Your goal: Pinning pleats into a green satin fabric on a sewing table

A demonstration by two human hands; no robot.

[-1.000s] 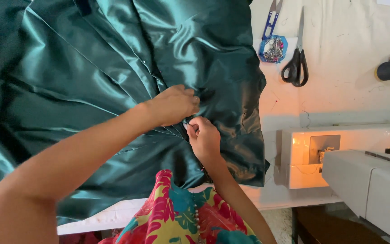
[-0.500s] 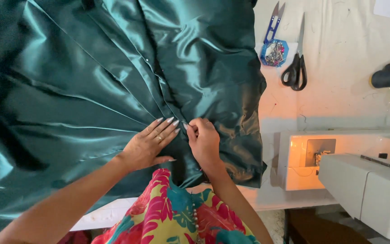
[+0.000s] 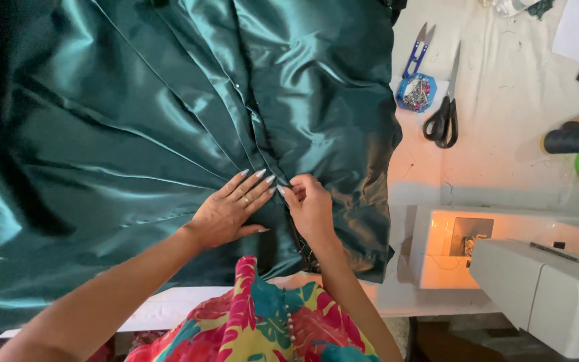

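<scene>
I press my left hand [image 3: 230, 209] flat, fingers spread, on the teal satin fabric [image 3: 135, 134] covering the table. My right hand [image 3: 311, 208] pinches a pleat at the seam. Keep folds taut and aligned while pinning.

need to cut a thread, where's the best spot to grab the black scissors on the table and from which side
Take the black scissors by the two looped handles, which lie at the end nearer the person. The blades are closed and point away toward the far edge of the table, so come from the near side, fingers going into the loops. The right hand is the closer one; a blue pin holder sits just left of them.
</scene>
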